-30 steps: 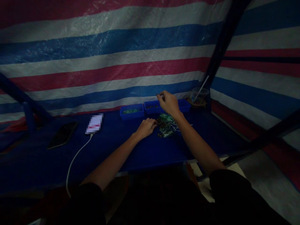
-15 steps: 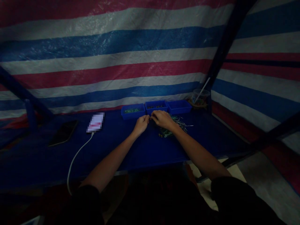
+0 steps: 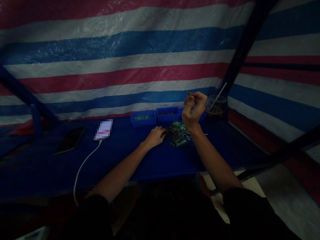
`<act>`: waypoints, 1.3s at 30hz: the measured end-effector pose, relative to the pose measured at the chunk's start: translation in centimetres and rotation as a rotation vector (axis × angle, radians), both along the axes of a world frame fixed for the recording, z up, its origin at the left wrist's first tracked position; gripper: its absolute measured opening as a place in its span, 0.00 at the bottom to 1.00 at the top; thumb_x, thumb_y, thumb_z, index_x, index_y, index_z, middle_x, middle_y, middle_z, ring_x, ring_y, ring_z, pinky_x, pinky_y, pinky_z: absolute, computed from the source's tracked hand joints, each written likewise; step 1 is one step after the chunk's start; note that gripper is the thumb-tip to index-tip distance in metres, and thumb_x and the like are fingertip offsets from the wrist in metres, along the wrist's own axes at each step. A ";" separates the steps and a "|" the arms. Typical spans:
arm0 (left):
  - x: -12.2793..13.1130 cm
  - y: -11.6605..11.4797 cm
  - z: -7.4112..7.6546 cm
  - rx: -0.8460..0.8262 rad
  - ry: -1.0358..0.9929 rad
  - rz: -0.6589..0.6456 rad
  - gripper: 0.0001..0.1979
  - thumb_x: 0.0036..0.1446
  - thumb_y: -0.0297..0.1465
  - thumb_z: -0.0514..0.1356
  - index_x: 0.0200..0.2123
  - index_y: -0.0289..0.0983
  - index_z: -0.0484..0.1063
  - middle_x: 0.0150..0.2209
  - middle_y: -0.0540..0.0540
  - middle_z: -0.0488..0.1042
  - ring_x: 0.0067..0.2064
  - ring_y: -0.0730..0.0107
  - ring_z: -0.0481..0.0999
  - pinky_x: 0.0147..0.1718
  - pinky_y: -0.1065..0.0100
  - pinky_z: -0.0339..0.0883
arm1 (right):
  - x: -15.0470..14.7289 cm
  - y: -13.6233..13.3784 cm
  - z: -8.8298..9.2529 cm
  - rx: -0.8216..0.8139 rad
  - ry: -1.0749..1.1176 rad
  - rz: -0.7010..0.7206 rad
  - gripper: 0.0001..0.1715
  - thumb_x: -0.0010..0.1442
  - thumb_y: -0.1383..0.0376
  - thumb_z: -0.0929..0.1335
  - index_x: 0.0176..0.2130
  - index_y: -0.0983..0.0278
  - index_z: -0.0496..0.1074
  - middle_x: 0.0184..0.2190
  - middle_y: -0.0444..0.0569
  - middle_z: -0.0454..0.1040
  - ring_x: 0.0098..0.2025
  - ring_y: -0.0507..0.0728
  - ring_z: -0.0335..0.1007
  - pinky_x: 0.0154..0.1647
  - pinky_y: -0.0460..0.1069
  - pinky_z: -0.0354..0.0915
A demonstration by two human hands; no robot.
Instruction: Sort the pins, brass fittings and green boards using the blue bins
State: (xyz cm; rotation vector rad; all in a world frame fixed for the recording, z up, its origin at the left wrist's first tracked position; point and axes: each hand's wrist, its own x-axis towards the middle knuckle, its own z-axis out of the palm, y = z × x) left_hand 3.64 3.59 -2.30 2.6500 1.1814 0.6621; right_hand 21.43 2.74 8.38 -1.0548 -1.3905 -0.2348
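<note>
My right hand [image 3: 195, 108] is raised above the table, its thumb and fingers pinching a small brass-coloured metal part [image 3: 189, 93] at the tips. Lower and to the left, my left hand [image 3: 155, 136] rests at the edge of a heap of small brass-coloured parts [image 3: 172, 130], fingers reaching toward them and slightly apart. Whether a part lies under those fingertips is hidden. Clear-green plastic pieces [image 3: 180, 140] and thin metal pins [image 3: 188, 136] lie mixed with the heap, partly behind my right forearm.
Behind the heap stand a blue bin of greenish pieces [image 3: 143, 123], a blue bin of small metal parts [image 3: 168, 118] and a third blue bin [image 3: 203, 116]. A clear cup [image 3: 217, 103] is at back right. Two phones, one dark [image 3: 70, 140], one cabled [image 3: 103, 130], lie left.
My hands have moved apart from meeting in front of the bins. The right one rose with the small part; the left one moved down to the heap.
</note>
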 end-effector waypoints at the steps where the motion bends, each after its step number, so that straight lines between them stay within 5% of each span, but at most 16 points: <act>1: -0.1 0.0 0.0 0.008 0.012 0.007 0.10 0.58 0.29 0.55 0.42 0.40 0.73 0.41 0.44 0.73 0.44 0.60 0.70 0.45 0.61 0.63 | 0.2 0.4 0.4 -0.020 -0.022 -0.019 0.24 0.68 0.58 0.48 0.54 0.64 0.59 0.42 0.55 0.69 0.44 0.59 0.69 0.44 0.57 0.63; 5: -0.1 0.1 0.1 -0.006 -0.041 0.055 0.08 0.59 0.30 0.56 0.39 0.38 0.73 0.39 0.44 0.74 0.43 0.60 0.70 0.45 0.59 0.62 | 1.1 1.9 -0.5 -0.381 -0.330 -0.092 0.17 0.64 0.57 0.60 0.45 0.65 0.68 0.37 0.56 0.74 0.42 0.62 0.70 0.43 0.56 0.62; 8: 0.0 0.3 0.3 -0.090 -0.247 0.108 0.07 0.59 0.30 0.55 0.36 0.37 0.74 0.37 0.43 0.75 0.42 0.60 0.71 0.47 0.59 0.62 | 1.2 1.9 -3.3 -0.639 -0.576 0.093 0.13 0.61 0.61 0.64 0.44 0.64 0.69 0.35 0.53 0.75 0.39 0.60 0.71 0.39 0.51 0.62; 11: -0.1 0.8 0.5 -0.194 -0.449 0.150 0.09 0.59 0.30 0.54 0.35 0.37 0.74 0.35 0.45 0.76 0.41 0.63 0.72 0.46 0.62 0.64 | 0.7 1.2 -5.8 -0.657 -0.701 0.346 0.14 0.60 0.64 0.65 0.47 0.62 0.68 0.36 0.48 0.75 0.37 0.55 0.70 0.36 0.48 0.60; 14: -0.3 1.3 0.5 -0.233 -0.510 0.159 0.12 0.61 0.32 0.50 0.33 0.35 0.73 0.33 0.46 0.76 0.37 0.66 0.73 0.40 0.67 0.66 | -0.1 0.5 -6.5 -0.590 -0.744 0.398 0.12 0.59 0.64 0.66 0.45 0.62 0.69 0.35 0.47 0.74 0.37 0.54 0.69 0.36 0.47 0.58; 21: -0.4 0.8 0.7 -0.217 -0.523 0.186 0.17 0.62 0.36 0.49 0.29 0.35 0.72 0.27 0.47 0.74 0.30 0.67 0.71 0.33 0.68 0.63 | -0.6 0.3 -5.7 -0.487 -0.722 0.299 0.09 0.63 0.62 0.63 0.38 0.62 0.70 0.35 0.49 0.75 0.38 0.55 0.69 0.37 0.48 0.57; 26: 0.0 0.4 0.8 -0.087 -0.318 0.087 0.11 0.61 0.30 0.52 0.38 0.37 0.74 0.35 0.46 0.75 0.39 0.64 0.72 0.42 0.65 0.63 | -0.2 -0.5 -3.9 -0.323 -0.446 0.295 0.15 0.66 0.62 0.57 0.34 0.63 0.68 0.32 0.49 0.73 0.36 0.54 0.69 0.39 0.49 0.60; 32: 1.2 0.8 0.3 0.093 -0.003 -0.016 0.12 0.60 0.31 0.55 0.45 0.39 0.73 0.40 0.42 0.73 0.43 0.60 0.70 0.45 0.61 0.62 | 0.3 -0.7 0.1 -0.005 -0.031 0.003 0.23 0.69 0.59 0.49 0.49 0.64 0.63 0.34 0.50 0.69 0.37 0.56 0.68 0.41 0.53 0.62; 36: 1.3 0.8 0.1 0.080 -0.017 0.023 0.07 0.57 0.32 0.59 0.39 0.38 0.72 0.38 0.42 0.72 0.42 0.58 0.69 0.43 0.60 0.62 | 0.7 1.7 0.9 -0.196 -0.244 -0.096 0.19 0.67 0.58 0.56 0.48 0.65 0.66 0.37 0.53 0.72 0.41 0.59 0.69 0.44 0.55 0.61; 39: 0.7 0.9 -0.1 -0.021 -0.138 0.067 0.03 0.54 0.27 0.59 0.35 0.37 0.70 0.34 0.45 0.72 0.39 0.62 0.71 0.42 0.62 0.63 | 0.9 2.8 -1.3 -0.495 -0.472 -0.061 0.16 0.63 0.59 0.62 0.45 0.67 0.69 0.39 0.56 0.74 0.43 0.62 0.68 0.44 0.55 0.61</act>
